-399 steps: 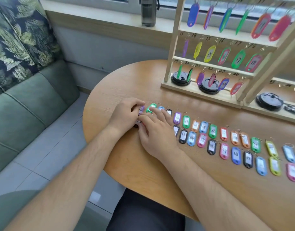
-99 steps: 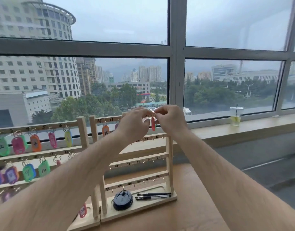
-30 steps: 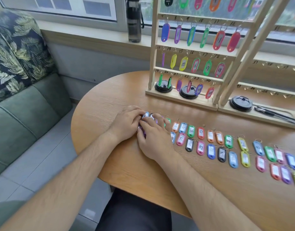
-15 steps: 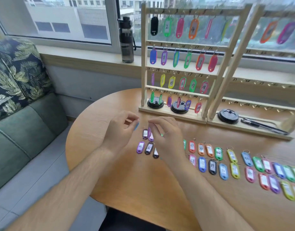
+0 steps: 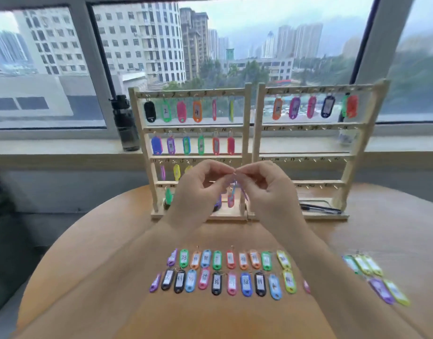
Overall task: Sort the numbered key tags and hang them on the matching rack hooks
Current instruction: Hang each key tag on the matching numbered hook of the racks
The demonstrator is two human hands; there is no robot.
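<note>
Head view showed left hand [image 5: 198,189] and right hand [image 5: 269,189] both pinching the key tag [image 5: 233,193] by its ring, tag dangling before the rack [image 5: 247,133]; the ring likely needed holding level to slip on cleanly

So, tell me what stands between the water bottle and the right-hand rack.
The left rack, hung with key tags, stands between the water bottle and the right rack; the head view shows it.

Left hand [image 5: 198,192] and right hand [image 5: 266,189] raised side by side, fingertips of both pinching 1 key tag [image 5: 233,192]
</note>
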